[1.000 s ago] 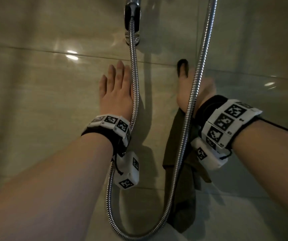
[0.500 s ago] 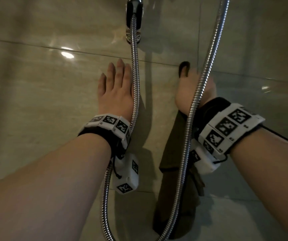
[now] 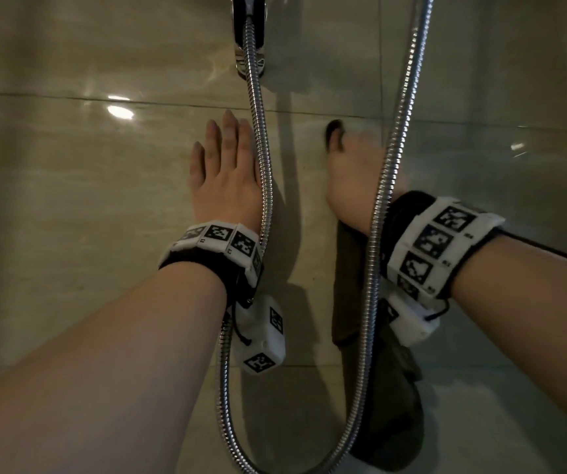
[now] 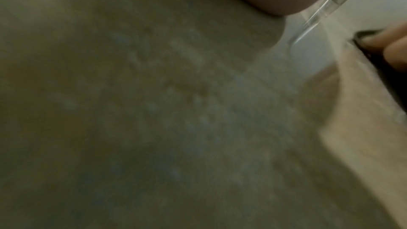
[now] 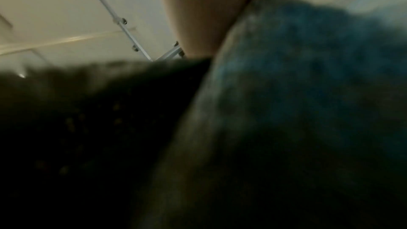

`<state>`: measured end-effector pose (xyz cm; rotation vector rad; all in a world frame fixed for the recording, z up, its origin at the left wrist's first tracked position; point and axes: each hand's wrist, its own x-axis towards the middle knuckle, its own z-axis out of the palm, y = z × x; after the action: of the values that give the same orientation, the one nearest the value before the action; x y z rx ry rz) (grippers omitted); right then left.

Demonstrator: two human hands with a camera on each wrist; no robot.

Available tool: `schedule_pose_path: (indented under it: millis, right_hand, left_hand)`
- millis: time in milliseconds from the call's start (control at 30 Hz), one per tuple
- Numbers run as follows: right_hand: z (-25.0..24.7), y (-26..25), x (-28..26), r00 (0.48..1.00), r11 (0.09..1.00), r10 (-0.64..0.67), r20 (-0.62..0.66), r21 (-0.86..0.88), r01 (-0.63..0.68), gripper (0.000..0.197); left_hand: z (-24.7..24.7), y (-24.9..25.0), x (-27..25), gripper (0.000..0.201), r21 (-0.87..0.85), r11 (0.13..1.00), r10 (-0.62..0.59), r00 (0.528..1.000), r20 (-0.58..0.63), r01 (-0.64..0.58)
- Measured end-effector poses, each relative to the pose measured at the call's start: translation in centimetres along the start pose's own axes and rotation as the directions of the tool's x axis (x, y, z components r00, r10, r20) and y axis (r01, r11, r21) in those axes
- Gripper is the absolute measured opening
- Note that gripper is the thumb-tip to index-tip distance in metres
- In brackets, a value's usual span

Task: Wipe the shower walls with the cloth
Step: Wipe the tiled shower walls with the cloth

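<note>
While the left hand (image 3: 224, 179) lies flat, fingers straight, against the tiled shower wall (image 3: 70, 200) beside the metal hose (image 3: 264, 186), the right hand (image 3: 352, 176) presses the dark cloth (image 3: 347, 285) to that wall, its fingers blurred, their grip indiscernible.

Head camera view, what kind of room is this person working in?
Most likely a shower stall: glossy tiled wall, a metal shower hose looping down from a wall bracket, and a dark cloth pressed against the tiles.
</note>
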<state>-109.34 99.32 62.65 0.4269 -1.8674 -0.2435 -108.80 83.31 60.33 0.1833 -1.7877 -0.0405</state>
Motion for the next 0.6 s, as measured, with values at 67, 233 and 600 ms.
schedule_pose_path:
  millis: [67, 233, 600]
  right_hand:
    - [0.7, -1.2, -0.2, 0.988, 0.987, -0.15, -0.028, -0.06, 0.148, 0.051]
    - [1.0, 1.4, 0.0, 1.0, 0.992, -0.027, -0.014, -0.125, 0.025, 0.042]
    - [1.9, 1.8, -1.0, 0.988, 0.978, -0.154, -0.007, -0.143, 0.151, 0.049]
  left_hand:
    - [-0.1, 0.0, -0.1, 0.056, -0.004, 1.0, -0.001, 1.0, 0.0, 0.001]
    - [-0.2, 0.0, -0.1, 0.055, -0.01, 1.0, 0.003, 1.0, 0.009, -0.003]
    - [0.1, -0.1, -0.1, 0.057, -0.002, 1.0, 0.004, 1.0, 0.0, -0.004]
